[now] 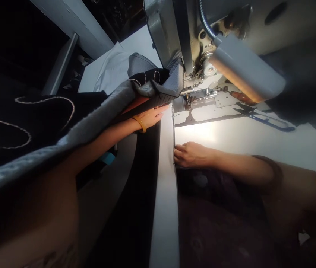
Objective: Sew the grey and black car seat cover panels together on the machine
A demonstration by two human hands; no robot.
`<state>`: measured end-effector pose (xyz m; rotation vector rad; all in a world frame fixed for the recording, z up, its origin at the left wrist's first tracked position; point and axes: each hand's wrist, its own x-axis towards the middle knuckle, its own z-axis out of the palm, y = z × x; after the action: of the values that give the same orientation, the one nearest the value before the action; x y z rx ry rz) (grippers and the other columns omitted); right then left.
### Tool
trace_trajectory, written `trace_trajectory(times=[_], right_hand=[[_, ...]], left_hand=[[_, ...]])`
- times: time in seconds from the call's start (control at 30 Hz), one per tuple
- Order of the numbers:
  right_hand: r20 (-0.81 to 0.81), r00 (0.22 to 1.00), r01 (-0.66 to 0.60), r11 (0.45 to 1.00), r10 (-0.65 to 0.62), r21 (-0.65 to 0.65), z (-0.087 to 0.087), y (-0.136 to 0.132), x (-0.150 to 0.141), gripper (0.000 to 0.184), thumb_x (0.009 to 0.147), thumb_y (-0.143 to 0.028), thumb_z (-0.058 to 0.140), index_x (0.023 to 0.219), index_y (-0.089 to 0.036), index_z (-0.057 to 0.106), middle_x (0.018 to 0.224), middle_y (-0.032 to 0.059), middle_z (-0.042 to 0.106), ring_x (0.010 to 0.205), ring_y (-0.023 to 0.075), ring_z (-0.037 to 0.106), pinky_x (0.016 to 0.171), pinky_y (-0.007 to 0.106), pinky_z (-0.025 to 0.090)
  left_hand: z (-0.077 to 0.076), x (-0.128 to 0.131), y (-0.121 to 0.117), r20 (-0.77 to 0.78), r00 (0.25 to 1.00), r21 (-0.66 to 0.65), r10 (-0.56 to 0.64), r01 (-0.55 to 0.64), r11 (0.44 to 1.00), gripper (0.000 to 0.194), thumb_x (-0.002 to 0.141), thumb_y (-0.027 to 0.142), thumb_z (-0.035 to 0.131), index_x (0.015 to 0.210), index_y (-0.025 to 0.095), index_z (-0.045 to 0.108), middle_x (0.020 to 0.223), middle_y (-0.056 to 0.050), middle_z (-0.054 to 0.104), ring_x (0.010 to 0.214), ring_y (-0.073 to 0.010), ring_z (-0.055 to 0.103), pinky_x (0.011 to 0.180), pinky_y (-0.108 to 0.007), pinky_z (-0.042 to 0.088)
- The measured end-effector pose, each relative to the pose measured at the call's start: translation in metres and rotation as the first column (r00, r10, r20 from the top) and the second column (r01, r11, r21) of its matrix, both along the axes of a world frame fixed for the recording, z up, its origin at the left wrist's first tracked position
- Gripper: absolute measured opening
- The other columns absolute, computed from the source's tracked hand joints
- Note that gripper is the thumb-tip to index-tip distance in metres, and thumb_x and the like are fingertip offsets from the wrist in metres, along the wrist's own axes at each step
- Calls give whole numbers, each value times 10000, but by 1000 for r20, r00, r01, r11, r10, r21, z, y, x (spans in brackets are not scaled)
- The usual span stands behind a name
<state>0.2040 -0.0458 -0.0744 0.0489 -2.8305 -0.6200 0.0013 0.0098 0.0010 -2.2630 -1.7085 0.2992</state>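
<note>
Fabric strip [166,186] cropped at btm; R hand [190,154] pinches edge; L hand [155,116] grip, can't tell.

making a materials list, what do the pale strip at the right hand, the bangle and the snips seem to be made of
Pale strip: likely fabric or soft synthetic sheet, matte, judging by its smooth, bending surface.
Bangle: perhaps plastic or stone; smooth, amber-yellow and stiff in look.
Snips: probably metal, from the thin, pointed blades; the blue could be paint or plastic.
</note>
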Motion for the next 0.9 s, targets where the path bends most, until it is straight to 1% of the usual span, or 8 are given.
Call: trace_trajectory(times=[0.13, 0.33, 0.5, 0.63, 0.67, 0.73, 0.8, 0.9], right_hand=[[-34, 999, -15, 1000, 14, -11, -2, 2, 2, 275, 886, -41, 313, 830, -122, 569, 763, 69, 579, 674, 187, 581, 414, 274, 316], [43, 999, 4, 999, -2, -48, 0, 3, 1, 260, 900, -44, 319, 891, -116, 569, 846, 84, 598, 825, 217, 615, 466, 273, 402], [14, 1000, 2, 994, -1, -108, -4, 6, 2, 257, 906, -57, 335, 911, -121, 584, 897, 84, 611, 875, 214, 607, 518, 286, 468], [-57, 997, -66, 986, 58, -152, -6, 13, 5, 245, 929, -92, 359, 976, -134, 596, 1008, 66, 618, 1037, 172, 551, 760, 269, 522], [-58, 996, -72, 987, 64, -143, -5, 15, 5, 255, 929, -85, 354, 985, -132, 599, 1009, 66, 619, 1041, 171, 546, 774, 268, 519], [-47, 998, -38, 994, 33, -106, -2, 17, 3, 284, 912, -51, 340, 979, -116, 609, 948, 81, 626, 984, 192, 558, 697, 284, 517], [-28, 998, 60, 997, -61, -42, 1, 19, -2, 299, 884, -21, 342, 964, -95, 621, 898, 110, 629, 923, 220, 566, 607, 299, 491], [-13, 980, 201, 978, -201, 49, 6, 20, -9, 297, 869, -30, 358, 946, -77, 640, 947, 166, 633, 926, 264, 568, 563, 319, 467]], left_hand=[[-7, -9, 5, 32, 998, 61, -56, 54, 997, 461, 931, 268, 366, 1389, 282, 421, 1177, -69, 528, 1055, -218, 504, 946, -328, 392], [-19, -26, 16, 40, 987, 150, -155, 148, 978, 451, 925, 321, 355, 1364, 304, 457, 1092, -73, 550, 951, -220, 526, 891, -351, 408], [-16, -21, 13, 44, 992, 120, -121, 115, 986, 455, 932, 312, 334, 1369, 277, 454, 1128, -82, 534, 1001, -221, 521, 932, -353, 405], [-11, -9, 6, 92, 994, 64, -52, 46, 997, 461, 945, 285, 302, 1388, 251, 427, 1277, -91, 479, 1146, -238, 476, 1024, -375, 366], [-10, -6, 5, 106, 994, 51, -33, 28, 998, 461, 949, 279, 292, 1388, 245, 427, 1317, -91, 459, 1185, -243, 455, 1046, -383, 350], [-8, 0, 2, 132, 991, 24, -3, 0, 1000, 460, 954, 260, 279, 1390, 237, 423, 1368, -82, 436, 1242, -244, 416, 1083, -392, 318], [-7, 5, 0, 156, 988, 4, 11, -12, 1000, 460, 954, 239, 278, 1393, 232, 417, 1378, -66, 448, 1265, -231, 401, 1104, -392, 298], [-7, 8, 0, 205, 979, 18, -14, 11, 1000, 447, 956, 235, 284, 1373, 218, 442, 1355, -56, 487, 1257, -223, 423, 1109, -398, 300]])
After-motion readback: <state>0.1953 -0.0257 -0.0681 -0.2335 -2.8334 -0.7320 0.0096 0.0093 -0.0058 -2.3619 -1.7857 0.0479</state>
